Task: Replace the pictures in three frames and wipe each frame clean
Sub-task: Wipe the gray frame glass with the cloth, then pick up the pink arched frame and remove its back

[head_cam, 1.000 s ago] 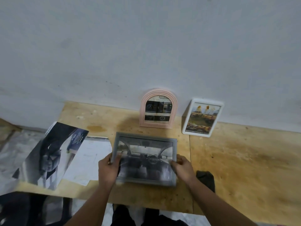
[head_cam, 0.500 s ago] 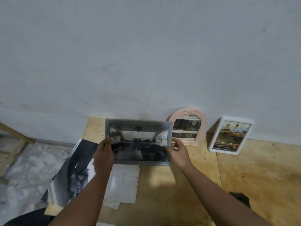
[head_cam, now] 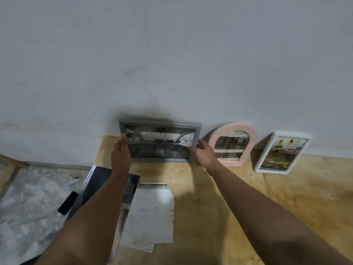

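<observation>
A grey rectangular frame (head_cam: pixel 160 142) with a car-interior picture stands upright against the wall at the back of the wooden table (head_cam: pixel 219 197). My left hand (head_cam: pixel 120 155) grips its left edge and my right hand (head_cam: pixel 202 154) grips its lower right corner. Right of it, a pink arched frame (head_cam: pixel 233 143) leans on the wall. Further right a white rectangular frame (head_cam: pixel 282 152) with a yellowish picture also leans there.
A dark magazine (head_cam: pixel 99 180) and loose pale sheets of paper (head_cam: pixel 150 215) lie on the table's left part under my left arm. A black flat object (head_cam: pixel 67 202) lies on the grey floor to the left. The wall runs along the back.
Both hands have lifted the grey frame from the table's front, carried it back and left, and stood it upright against the wall beside the pink frame.
</observation>
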Available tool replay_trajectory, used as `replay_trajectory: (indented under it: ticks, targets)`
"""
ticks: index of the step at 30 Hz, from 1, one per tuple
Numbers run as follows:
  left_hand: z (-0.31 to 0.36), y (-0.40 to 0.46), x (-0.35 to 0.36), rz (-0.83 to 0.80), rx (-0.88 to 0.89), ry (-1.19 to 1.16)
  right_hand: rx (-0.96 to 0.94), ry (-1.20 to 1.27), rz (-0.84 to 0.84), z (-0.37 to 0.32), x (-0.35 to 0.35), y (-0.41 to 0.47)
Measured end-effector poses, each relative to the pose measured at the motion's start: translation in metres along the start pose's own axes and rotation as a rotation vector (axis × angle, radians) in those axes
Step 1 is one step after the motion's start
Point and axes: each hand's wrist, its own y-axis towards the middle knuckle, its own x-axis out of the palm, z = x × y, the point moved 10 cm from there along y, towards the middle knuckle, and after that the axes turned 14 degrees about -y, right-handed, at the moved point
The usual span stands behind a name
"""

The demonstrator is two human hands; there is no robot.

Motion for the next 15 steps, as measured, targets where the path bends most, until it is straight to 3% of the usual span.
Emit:
replay_trajectory:
  ticks: [6,8,12,15]
  targets:
    - [-0.006,0.006,0.008,-0.099,-0.021,0.01,0.005,0.027,-0.047,0.003,0.009,0.005]
    - [-0.013,0.004,0.009,-0.082,0.005,0.032,0.029,-0.005,-0.046,0.014,0.01,0.004]
    - [-0.026,-0.021,0.007,0.1,0.105,0.161,0.029,0.038,-0.053,0.034,0.007,-0.01]
    - [-0.034,-0.06,0.037,0.018,0.168,0.195,0.013,-0.064,-0.064,0.069,-0.001,-0.019]
